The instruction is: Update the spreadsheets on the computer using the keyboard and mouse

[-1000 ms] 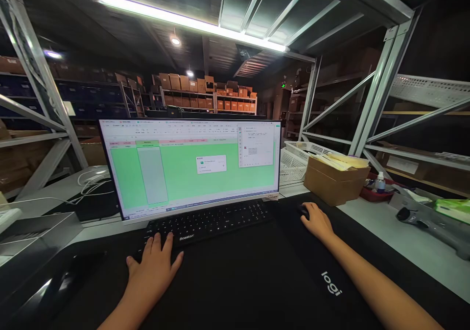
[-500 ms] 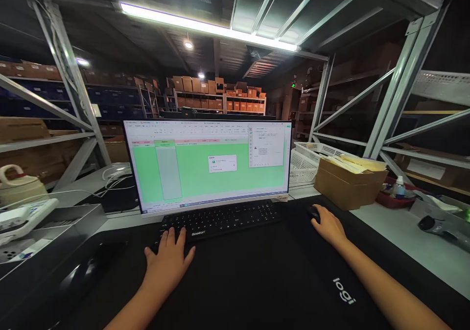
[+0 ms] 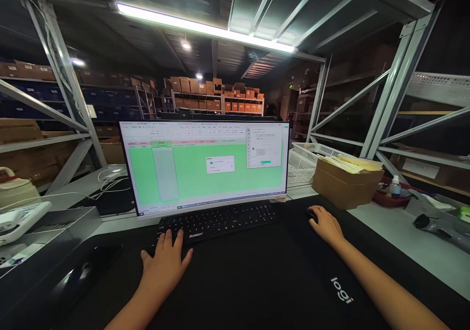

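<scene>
My left hand (image 3: 164, 261) lies flat with its fingers spread on the lower left corner of a black keyboard (image 3: 220, 220). My right hand (image 3: 325, 223) is cupped over a black mouse (image 3: 312, 214) on a large black desk mat (image 3: 257, 281). Behind the keyboard stands a monitor (image 3: 205, 166) showing a green spreadsheet with a small dialog box and a side window.
An open cardboard box (image 3: 347, 180) and a white mesh basket (image 3: 304, 158) stand right of the monitor. A handheld scanner (image 3: 438, 224) and a small bottle (image 3: 395, 185) lie far right. A clear box (image 3: 36, 232) and cables (image 3: 110, 178) sit at left. Metal shelving surrounds the desk.
The view shifted slightly; both hands stay on keyboard and mouse. A green button has appeared in the side window on the screen.
</scene>
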`<state>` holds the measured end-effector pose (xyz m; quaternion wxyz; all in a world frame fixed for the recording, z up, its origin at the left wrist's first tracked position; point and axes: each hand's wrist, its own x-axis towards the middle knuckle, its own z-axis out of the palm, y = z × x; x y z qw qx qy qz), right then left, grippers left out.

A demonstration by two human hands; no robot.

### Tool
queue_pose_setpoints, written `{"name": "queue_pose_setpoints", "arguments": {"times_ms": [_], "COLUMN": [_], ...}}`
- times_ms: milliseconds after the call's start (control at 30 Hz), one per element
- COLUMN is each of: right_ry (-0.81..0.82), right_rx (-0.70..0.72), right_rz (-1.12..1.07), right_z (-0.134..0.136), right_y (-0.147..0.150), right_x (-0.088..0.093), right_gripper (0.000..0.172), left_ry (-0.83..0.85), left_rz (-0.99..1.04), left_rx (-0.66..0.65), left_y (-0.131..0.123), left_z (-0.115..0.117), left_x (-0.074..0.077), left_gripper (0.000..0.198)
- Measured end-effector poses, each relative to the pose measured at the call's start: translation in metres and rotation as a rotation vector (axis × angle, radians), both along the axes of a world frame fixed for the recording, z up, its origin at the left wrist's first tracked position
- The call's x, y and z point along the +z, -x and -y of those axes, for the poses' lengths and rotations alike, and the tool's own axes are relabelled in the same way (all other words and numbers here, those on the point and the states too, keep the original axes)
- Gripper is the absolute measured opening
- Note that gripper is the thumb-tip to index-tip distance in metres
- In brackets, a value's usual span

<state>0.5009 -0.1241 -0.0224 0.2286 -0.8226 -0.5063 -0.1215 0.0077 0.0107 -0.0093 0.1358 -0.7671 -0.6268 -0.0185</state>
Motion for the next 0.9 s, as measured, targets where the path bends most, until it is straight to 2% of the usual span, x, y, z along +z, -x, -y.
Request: {"name": "queue_pose_setpoints", "arguments": {"times_ms": [300,700,900], "right_ry": [-0.032,-0.012,-0.032], "right_rx": [0.020,-0.004,0.102], "right_rz": [0.002,-0.004,-0.013], "right_z": [-0.0003,0.0033,0.0022], "right_y": [-0.0041,0.0044,-0.0022], "right_x": [-0.0035,0.0036,-0.0050], "right_gripper": [0.044,0.049,0.045], "left_ry": [0.016,0.010,0.001], "left_rz": [-0.017,0.003,0.044], "left_rx": [0.014,-0.006,-0.003], "left_y": [0.0005,0.0018,-0.0005], "left_z": [0.0000,-0.0022,0.0048], "left_x": [-0.0004,-0.0024,0.0032], "left_gripper": [0.066,0.066,0.064]}}
